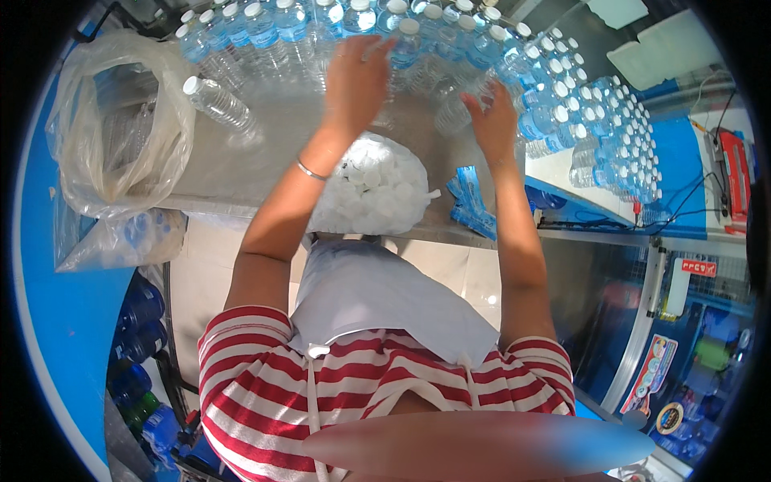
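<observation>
Many water bottles (291, 24) stand packed along the desk's (293, 124) far edge, seemingly to save room, and whether the blurred left hand (357, 84) or right hand (492, 120) grips one, I cannot tell.

Reference: view centre. Upright bottles (293, 28) wall off the tabletop (293, 104) from 11 to 2 o'clock. Open lane at 11 — between lone bottle (221, 104) and left forearm (283, 197). Large clear bag (171, 120) blocks 10. Filled bag (373, 191) obstructs 12, near centre; narrow gap at 1 — between that bag and blue strips (472, 202).
</observation>
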Demonstrator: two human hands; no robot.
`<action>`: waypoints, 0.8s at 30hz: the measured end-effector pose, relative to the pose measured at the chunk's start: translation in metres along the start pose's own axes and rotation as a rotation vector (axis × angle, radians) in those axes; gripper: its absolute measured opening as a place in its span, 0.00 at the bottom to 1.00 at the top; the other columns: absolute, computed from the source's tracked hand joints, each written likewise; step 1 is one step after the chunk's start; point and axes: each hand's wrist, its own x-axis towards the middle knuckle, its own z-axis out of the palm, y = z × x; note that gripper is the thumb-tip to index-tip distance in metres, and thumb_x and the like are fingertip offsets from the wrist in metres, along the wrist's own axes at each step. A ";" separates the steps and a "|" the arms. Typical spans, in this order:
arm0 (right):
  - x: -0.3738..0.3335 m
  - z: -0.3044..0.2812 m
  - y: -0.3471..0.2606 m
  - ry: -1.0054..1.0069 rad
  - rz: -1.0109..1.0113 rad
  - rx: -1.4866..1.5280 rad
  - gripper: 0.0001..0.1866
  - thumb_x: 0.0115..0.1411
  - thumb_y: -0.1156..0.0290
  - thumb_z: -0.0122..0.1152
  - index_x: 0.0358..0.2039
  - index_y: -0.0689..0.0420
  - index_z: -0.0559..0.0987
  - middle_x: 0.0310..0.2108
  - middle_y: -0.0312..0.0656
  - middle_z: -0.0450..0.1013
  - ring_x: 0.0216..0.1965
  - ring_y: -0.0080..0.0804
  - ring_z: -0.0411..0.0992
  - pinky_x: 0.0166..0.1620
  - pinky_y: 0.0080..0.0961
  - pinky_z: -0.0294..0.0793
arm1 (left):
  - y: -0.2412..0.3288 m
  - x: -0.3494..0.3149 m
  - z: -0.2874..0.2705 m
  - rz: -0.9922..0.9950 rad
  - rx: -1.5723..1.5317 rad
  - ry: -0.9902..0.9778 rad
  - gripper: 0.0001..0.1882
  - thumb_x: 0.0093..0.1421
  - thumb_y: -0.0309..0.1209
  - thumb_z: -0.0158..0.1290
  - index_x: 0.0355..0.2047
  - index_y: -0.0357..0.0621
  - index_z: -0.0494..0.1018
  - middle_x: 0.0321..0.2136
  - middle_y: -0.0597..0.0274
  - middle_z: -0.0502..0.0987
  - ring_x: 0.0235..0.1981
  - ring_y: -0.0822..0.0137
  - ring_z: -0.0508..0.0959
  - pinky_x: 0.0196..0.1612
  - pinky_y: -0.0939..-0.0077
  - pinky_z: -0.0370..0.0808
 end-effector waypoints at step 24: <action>-0.113 -0.018 -0.015 0.020 0.188 -0.034 0.08 0.50 0.77 0.69 0.33 0.54 0.85 0.35 0.41 0.74 0.37 0.34 0.73 0.36 0.25 0.72 | -0.015 -0.039 -0.024 0.040 -0.129 -0.038 0.32 0.59 0.35 0.57 0.62 0.41 0.61 0.53 0.46 0.70 0.55 0.52 0.68 0.59 0.62 0.63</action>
